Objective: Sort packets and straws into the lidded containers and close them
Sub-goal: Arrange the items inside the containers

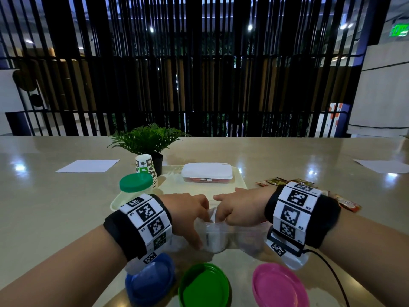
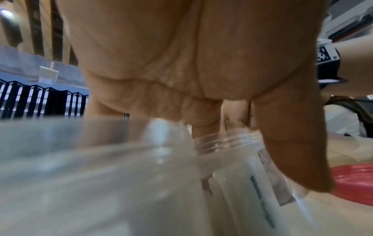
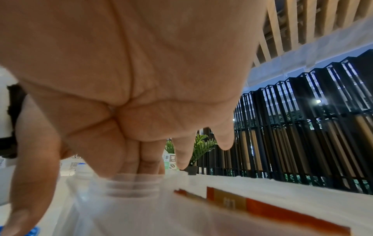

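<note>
While both wrists are hovering over the beige table (image 1: 66, 207), the left hand (image 1: 188, 216) and the right hand (image 1: 239, 212) are reaching curled fingers into the clear open plastic jar (image 1: 213, 238) holding white packets, with loose blue, green and pink lids lying nearer; what they are grasping cannot be told.

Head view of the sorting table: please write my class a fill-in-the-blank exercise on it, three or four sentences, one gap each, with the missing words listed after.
1. Both hands, the left hand and the right hand, reach into the open clear jar that stands between two other ____ jars.
2. Nearest the camera lie three loose lids: blue lid, green lid and ____.
3. The only jar with its lid screwed on has a ____ lid.
4. The white flat box on the tray is ____.

Missing words: clear; pink; green; closed
</note>
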Demonstrator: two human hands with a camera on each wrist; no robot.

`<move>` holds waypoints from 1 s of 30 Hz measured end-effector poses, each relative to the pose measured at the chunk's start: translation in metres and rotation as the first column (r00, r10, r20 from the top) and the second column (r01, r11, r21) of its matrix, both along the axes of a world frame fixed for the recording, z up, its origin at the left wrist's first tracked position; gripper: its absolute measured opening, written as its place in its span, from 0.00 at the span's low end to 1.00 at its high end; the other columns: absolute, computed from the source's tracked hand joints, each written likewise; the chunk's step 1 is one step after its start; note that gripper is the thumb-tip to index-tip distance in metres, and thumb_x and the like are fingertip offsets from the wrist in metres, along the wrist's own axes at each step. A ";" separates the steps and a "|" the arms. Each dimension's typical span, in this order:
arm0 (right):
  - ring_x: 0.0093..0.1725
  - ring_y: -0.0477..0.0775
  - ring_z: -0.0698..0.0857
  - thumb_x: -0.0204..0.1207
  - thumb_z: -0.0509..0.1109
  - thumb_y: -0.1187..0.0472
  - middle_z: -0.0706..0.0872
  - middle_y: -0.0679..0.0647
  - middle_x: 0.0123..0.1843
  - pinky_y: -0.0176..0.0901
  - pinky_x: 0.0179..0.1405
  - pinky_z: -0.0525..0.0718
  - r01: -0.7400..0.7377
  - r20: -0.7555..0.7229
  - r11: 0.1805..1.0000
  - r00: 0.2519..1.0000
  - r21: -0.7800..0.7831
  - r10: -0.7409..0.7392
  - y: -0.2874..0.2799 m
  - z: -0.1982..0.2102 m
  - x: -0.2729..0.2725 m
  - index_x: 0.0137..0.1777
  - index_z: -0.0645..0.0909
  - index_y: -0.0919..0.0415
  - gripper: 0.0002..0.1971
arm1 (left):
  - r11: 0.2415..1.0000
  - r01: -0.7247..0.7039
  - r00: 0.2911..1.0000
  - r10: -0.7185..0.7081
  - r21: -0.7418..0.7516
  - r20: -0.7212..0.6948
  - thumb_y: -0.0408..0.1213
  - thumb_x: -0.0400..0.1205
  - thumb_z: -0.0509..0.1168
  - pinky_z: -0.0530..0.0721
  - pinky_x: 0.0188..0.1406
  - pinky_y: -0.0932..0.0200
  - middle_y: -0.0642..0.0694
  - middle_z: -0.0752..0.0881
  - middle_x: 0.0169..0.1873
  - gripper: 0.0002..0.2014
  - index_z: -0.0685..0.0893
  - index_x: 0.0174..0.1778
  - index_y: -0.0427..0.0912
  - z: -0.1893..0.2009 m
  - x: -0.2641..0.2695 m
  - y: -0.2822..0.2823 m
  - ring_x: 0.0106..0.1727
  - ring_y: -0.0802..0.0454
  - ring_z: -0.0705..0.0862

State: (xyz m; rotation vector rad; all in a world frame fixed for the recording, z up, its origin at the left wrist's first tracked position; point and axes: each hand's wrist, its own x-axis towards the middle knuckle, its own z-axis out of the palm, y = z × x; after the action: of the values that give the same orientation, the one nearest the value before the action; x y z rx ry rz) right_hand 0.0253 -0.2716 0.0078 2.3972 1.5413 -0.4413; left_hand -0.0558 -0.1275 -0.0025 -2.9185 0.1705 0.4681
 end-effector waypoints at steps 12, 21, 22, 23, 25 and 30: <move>0.84 0.42 0.46 0.82 0.53 0.65 0.65 0.47 0.82 0.62 0.82 0.46 -0.067 -0.046 0.996 0.996 0.066 0.070 -0.002 -0.008 0.002 0.75 0.73 0.48 0.24 | 0.991 -0.021 1.000 0.022 0.136 -0.009 0.65 0.71 0.71 0.71 0.68 0.40 0.50 0.65 0.75 0.41 0.66 0.80 0.61 -0.010 0.001 -0.008 0.72 0.44 0.65; 0.80 0.47 0.63 0.82 0.56 0.66 0.75 0.51 0.76 0.48 0.78 0.61 0.013 -0.112 0.997 0.994 0.082 -0.003 -0.001 0.006 -0.002 0.67 0.82 0.53 0.19 | 0.995 -0.025 1.000 0.025 -0.097 -0.006 0.55 0.72 0.76 0.74 0.69 0.47 0.51 0.74 0.71 0.38 0.69 0.76 0.54 -0.003 -0.001 -0.006 0.71 0.47 0.73; 0.73 0.47 0.72 0.82 0.57 0.67 0.81 0.52 0.70 0.45 0.74 0.67 0.038 -0.156 0.990 0.988 0.138 -0.016 0.000 0.008 -0.001 0.64 0.83 0.56 0.18 | 0.986 -0.034 0.999 0.036 -0.161 0.009 0.52 0.72 0.77 0.74 0.69 0.50 0.51 0.75 0.70 0.37 0.69 0.76 0.52 0.000 -0.003 -0.005 0.70 0.49 0.74; 0.63 0.46 0.78 0.81 0.57 0.68 0.85 0.53 0.63 0.41 0.68 0.72 0.072 -0.197 0.978 0.980 0.197 -0.033 0.001 0.010 0.000 0.61 0.84 0.59 0.16 | 0.980 -0.039 0.999 0.044 -0.195 0.023 0.50 0.73 0.77 0.75 0.68 0.53 0.51 0.75 0.70 0.37 0.69 0.76 0.51 0.002 -0.004 -0.004 0.70 0.50 0.75; 0.53 0.44 0.81 0.81 0.57 0.68 0.89 0.51 0.52 0.39 0.60 0.76 0.128 -0.219 0.956 0.973 0.263 -0.070 0.003 0.013 0.001 0.58 0.85 0.60 0.16 | 0.981 -0.024 0.999 0.033 -0.195 0.041 0.50 0.74 0.76 0.74 0.68 0.55 0.51 0.73 0.72 0.36 0.70 0.76 0.50 0.006 -0.005 -0.002 0.70 0.52 0.74; 0.55 0.45 0.81 0.79 0.61 0.67 0.88 0.46 0.57 0.39 0.62 0.77 0.144 -0.190 0.967 0.976 0.209 -0.104 0.006 0.013 -0.003 0.57 0.88 0.52 0.17 | 0.983 0.025 0.998 -0.015 -0.179 0.061 0.51 0.75 0.75 0.72 0.71 0.57 0.52 0.69 0.73 0.32 0.74 0.75 0.50 0.011 -0.006 0.003 0.72 0.53 0.71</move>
State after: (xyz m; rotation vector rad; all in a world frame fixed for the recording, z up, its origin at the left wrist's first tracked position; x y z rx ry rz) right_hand 0.0226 -0.2655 0.0206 2.7034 1.5932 -0.5489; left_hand -0.0620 -0.1243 0.0082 -3.0997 0.2459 0.3798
